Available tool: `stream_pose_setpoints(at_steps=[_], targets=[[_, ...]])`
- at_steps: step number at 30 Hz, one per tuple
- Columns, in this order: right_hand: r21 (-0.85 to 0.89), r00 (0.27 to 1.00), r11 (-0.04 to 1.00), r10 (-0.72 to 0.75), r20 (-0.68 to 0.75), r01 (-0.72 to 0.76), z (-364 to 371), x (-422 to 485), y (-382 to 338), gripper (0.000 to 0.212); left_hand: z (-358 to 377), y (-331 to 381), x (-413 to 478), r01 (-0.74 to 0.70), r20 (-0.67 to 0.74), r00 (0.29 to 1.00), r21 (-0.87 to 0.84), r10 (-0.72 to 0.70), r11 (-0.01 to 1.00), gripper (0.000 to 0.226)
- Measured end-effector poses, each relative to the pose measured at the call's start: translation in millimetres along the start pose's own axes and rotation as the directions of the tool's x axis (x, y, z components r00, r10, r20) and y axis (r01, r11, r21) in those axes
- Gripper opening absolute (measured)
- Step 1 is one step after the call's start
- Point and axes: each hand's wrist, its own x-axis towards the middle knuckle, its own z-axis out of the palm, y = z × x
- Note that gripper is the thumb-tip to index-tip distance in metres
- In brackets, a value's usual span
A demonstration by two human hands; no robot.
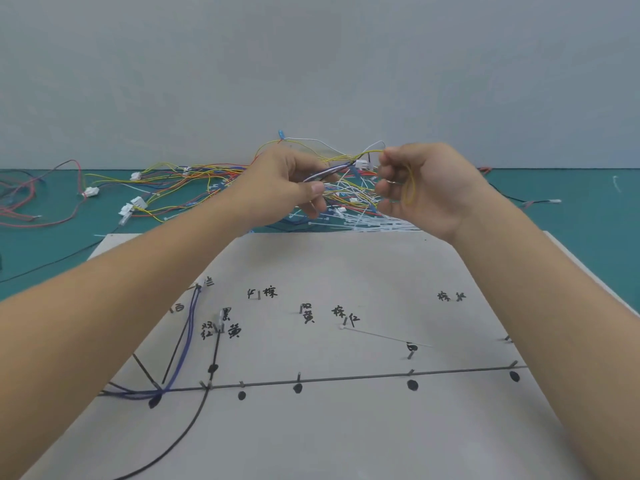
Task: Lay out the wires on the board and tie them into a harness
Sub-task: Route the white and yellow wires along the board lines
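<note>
Both hands are raised above the far edge of the grey board (346, 427). My left hand (280, 185) pinches a thin bundle of wires (329, 173) between thumb and fingers. My right hand (426, 188) has its fingers curled round a yellow wire (410, 185) that loops down over its palm. Between the hands hangs a white connector (362, 164). On the board, blue wires (187, 341) run from a peg at the upper left down to the drawn black trunk line (346, 379). A single white cable tie (381, 336) lies near the board's middle.
Behind the board a tangle of coloured wires with white connectors (166, 192) and a heap of white cable ties (367, 221) lie on the green mat (41, 251). More red and black wires (20, 199) sit far left. Pegs and handwritten labels dot the board.
</note>
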Motion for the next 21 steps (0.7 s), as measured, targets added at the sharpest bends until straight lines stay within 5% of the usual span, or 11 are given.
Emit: stream_pose_setpoints(at_steps=[3,7,16,21], targets=[[0.087,0.995,0.995,0.054,-0.081,-0.047,5.3,1.3,-2.4,0.028,-2.2,-5.5,0.8,0.054,0.042,0.998,0.009,-0.054,0.999,0.023],[-0.03,0.988,0.998,0.051,-0.143,-0.056,12.4,3.6,-2.6,0.03,1.5,-2.7,0.5,0.089,0.065,0.994,0.05,-0.092,0.995,0.032],[-0.177,0.998,0.984,-0.034,-0.056,0.024,27.3,3.9,-14.0,0.017,5.0,14.9,9.3,-0.014,-0.212,0.977,0.095,0.034,0.995,0.008],[-0.159,0.998,0.985,-0.065,-0.026,0.06,23.4,-0.2,-10.2,0.015,2.6,22.3,5.3,0.013,-0.119,0.992,-0.166,-0.033,0.986,0.011]])
